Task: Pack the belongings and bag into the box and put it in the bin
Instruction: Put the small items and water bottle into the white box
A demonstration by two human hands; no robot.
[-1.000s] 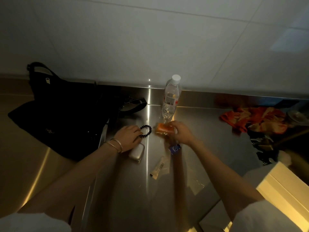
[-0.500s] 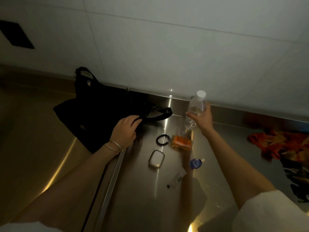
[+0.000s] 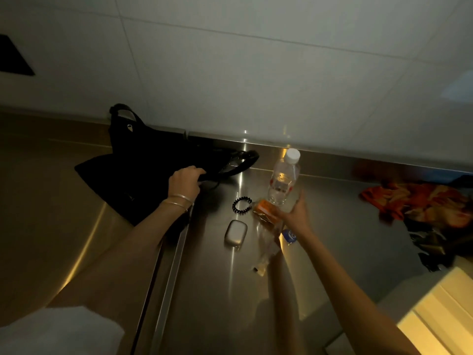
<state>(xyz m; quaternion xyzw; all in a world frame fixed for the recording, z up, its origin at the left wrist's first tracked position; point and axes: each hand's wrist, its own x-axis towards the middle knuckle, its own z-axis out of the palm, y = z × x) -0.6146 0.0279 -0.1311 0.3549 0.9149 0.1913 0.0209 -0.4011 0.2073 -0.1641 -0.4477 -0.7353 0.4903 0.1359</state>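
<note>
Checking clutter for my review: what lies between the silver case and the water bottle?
In the head view, the black hair tie and the orange packet.

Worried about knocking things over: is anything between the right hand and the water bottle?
Nothing visible is. The right hand is open just beside the base of the water bottle, with the orange packet lying under its fingers, not between them.

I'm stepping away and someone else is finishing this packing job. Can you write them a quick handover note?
Left hand: gripping the black bag by its strap.
Right hand: open beside the water bottle, over the orange packet; holds nothing.
On the steel counter: hair tie, silver case, blue-capped item, small tube.
Box: far right. Nothing visibly packed; bin unseen.
</note>
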